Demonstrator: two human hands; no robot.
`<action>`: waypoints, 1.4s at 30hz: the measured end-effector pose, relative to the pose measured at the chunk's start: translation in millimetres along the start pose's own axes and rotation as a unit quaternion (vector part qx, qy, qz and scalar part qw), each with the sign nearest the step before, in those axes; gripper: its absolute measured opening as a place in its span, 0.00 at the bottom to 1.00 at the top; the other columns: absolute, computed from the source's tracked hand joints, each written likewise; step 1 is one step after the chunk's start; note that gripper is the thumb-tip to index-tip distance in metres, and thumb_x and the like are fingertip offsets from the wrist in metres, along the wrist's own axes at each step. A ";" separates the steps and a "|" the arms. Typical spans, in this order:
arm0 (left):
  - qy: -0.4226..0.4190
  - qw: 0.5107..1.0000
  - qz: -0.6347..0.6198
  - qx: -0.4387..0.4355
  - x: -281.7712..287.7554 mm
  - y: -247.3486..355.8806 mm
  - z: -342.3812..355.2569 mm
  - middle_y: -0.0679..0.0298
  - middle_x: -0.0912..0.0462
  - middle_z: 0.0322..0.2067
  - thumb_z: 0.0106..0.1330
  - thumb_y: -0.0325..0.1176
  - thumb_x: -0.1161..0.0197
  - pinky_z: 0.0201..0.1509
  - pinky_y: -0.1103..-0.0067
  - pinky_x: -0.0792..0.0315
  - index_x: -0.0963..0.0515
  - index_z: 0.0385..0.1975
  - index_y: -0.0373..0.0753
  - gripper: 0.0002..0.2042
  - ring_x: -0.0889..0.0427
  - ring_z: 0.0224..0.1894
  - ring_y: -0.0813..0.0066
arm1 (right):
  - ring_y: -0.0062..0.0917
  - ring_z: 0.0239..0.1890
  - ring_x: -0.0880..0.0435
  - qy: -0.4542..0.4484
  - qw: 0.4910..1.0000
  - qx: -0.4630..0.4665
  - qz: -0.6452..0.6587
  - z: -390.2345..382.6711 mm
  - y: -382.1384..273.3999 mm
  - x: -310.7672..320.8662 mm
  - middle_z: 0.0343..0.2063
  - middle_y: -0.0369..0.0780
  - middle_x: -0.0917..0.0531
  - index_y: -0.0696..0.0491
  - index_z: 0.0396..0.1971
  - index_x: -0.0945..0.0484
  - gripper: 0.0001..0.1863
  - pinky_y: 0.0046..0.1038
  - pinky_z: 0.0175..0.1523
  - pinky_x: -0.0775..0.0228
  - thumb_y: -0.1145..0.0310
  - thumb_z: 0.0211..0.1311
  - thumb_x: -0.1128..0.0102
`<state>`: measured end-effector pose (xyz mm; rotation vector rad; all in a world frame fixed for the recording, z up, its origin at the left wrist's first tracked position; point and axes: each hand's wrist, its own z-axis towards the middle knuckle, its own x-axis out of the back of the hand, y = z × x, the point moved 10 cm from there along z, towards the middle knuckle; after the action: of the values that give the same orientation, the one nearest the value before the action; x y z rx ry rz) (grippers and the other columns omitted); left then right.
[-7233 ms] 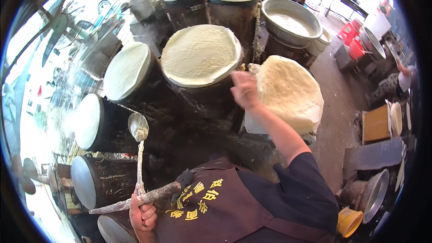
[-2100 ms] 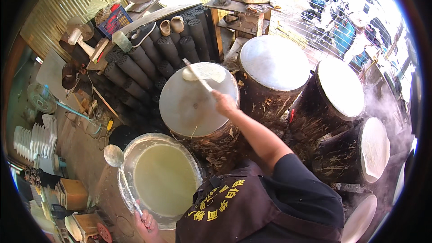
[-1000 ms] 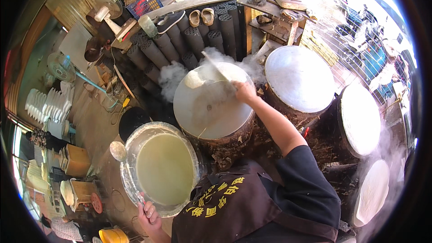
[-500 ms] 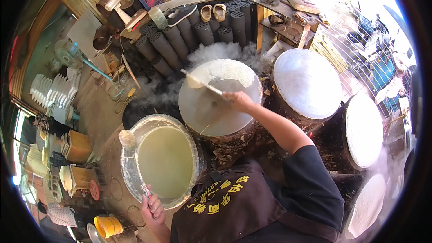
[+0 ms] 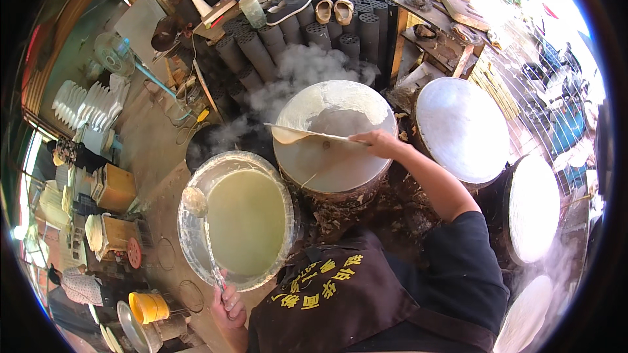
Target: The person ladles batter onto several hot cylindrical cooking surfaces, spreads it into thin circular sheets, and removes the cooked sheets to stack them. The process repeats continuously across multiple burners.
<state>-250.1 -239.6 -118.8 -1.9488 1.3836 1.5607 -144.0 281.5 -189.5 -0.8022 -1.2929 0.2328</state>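
Note:
My left hand (image 5: 229, 304) is closed round the handle of a long ladle (image 5: 212, 248). Its batter-coated bowl (image 5: 194, 202) hangs over the left rim of a big round tub (image 5: 188, 238), which holds pale greenish-white liquid (image 5: 245, 222). Out over a steaming round drum top (image 5: 340, 163), my right hand (image 5: 379, 144) grips a thin, pale spreader stick (image 5: 327, 135) by its right end. The stick points left, with a flat pale part near its far end. White batter (image 5: 314, 108) lies in a curved band along the top's far side, leaving the grey middle bare.
A second round white top (image 5: 461, 127) stands to the right, with more round tops (image 5: 533, 209) beyond it. Dark perforated coal cylinders (image 5: 255, 55) are stacked behind the steam. Shoes (image 5: 333, 11) rest on them. A yellow bucket (image 5: 148, 307) and a person (image 5: 78, 285) are at lower left.
My right hand has turned the spreader stick flatter, and it appears slightly farther right. The ladle bowl has lowered slightly and shifted right. The whole view has shifted a little.

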 end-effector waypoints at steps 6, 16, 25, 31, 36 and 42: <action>0.014 1.000 0.005 0.006 -5.9 -6.4 2.8 0.67 0.38 0.23 0.75 0.39 0.59 0.12 0.87 0.40 0.46 0.66 0.38 0.22 0.38 0.18 0.83 | 0.37 0.44 0.18 0.107 0.991 -0.072 -0.021 29.5 21.7 24.2 0.41 0.47 0.17 0.45 0.52 0.22 0.24 0.36 0.49 0.28 0.76 0.52 0.46; 0.039 0.999 -0.004 0.001 -0.4 -15.3 4.1 0.68 0.39 0.22 0.75 0.39 0.59 0.10 0.88 0.43 0.45 0.64 0.37 0.22 0.40 0.16 0.84 | 0.39 0.44 0.21 0.044 0.997 -0.021 -0.055 11.7 28.0 25.0 0.35 0.45 0.21 0.43 0.49 0.20 0.20 0.35 0.50 0.30 0.74 0.57 0.47; 0.038 0.999 0.013 0.015 -9.5 -26.4 6.4 0.68 0.39 0.22 0.76 0.41 0.61 0.11 0.87 0.43 0.44 0.64 0.38 0.21 0.40 0.16 0.84 | 0.37 0.46 0.21 -0.035 0.997 -0.034 -0.062 -19.6 17.9 37.2 0.39 0.42 0.20 0.39 0.46 0.18 0.19 0.34 0.52 0.30 0.75 0.57 0.48; 0.028 0.999 0.023 0.021 -22.2 -33.9 12.6 0.68 0.39 0.22 0.76 0.41 0.61 0.10 0.87 0.44 0.44 0.64 0.39 0.21 0.40 0.16 0.84 | 0.37 0.45 0.21 -0.012 0.998 -0.021 -0.050 10.3 26.8 14.5 0.37 0.42 0.21 0.39 0.48 0.19 0.19 0.34 0.50 0.30 0.73 0.59 0.47; 0.057 0.998 0.029 0.000 -17.0 -41.6 4.6 0.69 0.40 0.22 0.76 0.42 0.61 0.09 0.88 0.44 0.44 0.64 0.37 0.22 0.41 0.15 0.85 | 0.34 0.43 0.20 -0.042 0.997 0.004 -0.064 -28.9 24.6 44.0 0.37 0.39 0.20 0.37 0.44 0.17 0.17 0.34 0.49 0.29 0.72 0.58 0.44; 0.041 0.999 0.008 0.030 -24.1 -55.9 10.0 0.68 0.39 0.22 0.76 0.42 0.63 0.11 0.87 0.42 0.46 0.65 0.39 0.22 0.40 0.17 0.84 | 0.36 0.43 0.20 0.006 0.997 0.006 -0.072 -20.5 32.0 38.8 0.36 0.41 0.20 0.41 0.43 0.17 0.15 0.35 0.47 0.29 0.73 0.59 0.46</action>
<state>-210.0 -192.7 -119.7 -1.9904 1.4661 1.4430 -105.0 318.5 -181.6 -0.6951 -1.3305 0.1194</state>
